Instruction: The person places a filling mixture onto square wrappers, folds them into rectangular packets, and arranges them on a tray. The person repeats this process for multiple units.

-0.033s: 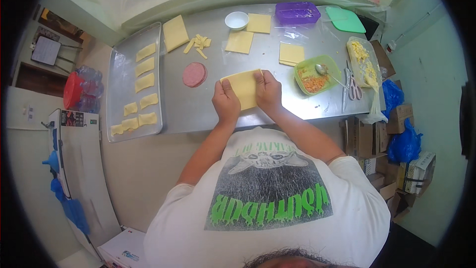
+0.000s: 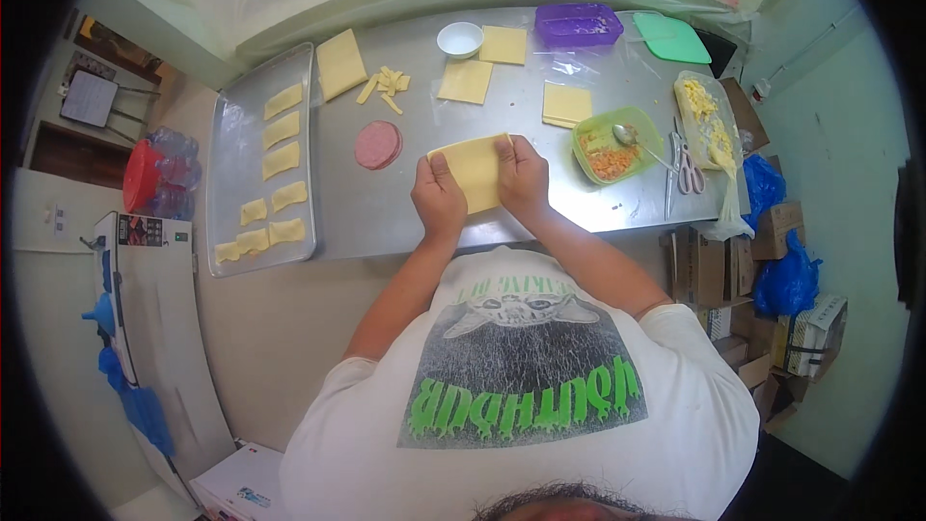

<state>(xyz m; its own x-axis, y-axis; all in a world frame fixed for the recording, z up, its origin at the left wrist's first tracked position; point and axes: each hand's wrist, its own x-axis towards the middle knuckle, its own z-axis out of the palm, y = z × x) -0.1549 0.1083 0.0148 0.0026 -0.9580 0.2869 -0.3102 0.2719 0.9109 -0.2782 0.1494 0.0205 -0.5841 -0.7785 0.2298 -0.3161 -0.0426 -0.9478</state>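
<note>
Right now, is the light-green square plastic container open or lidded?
Open: no lid covers the light-green square plastic container; chopped orange food and a shiny metal spoon show inside.

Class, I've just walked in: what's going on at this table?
A person holds a pale yellow sheet between the left hand and right hand, near the front of a metal table. To the left, a tray holds small yellow pieces; to the right, a spoon rests in a green container of orange mixture.

Fingers [image 2: 422, 174] of left hand [image 2: 440, 201] and right hand [image 2: 523, 180] partly hidden beneath yellow sheet [image 2: 476, 174]
</note>
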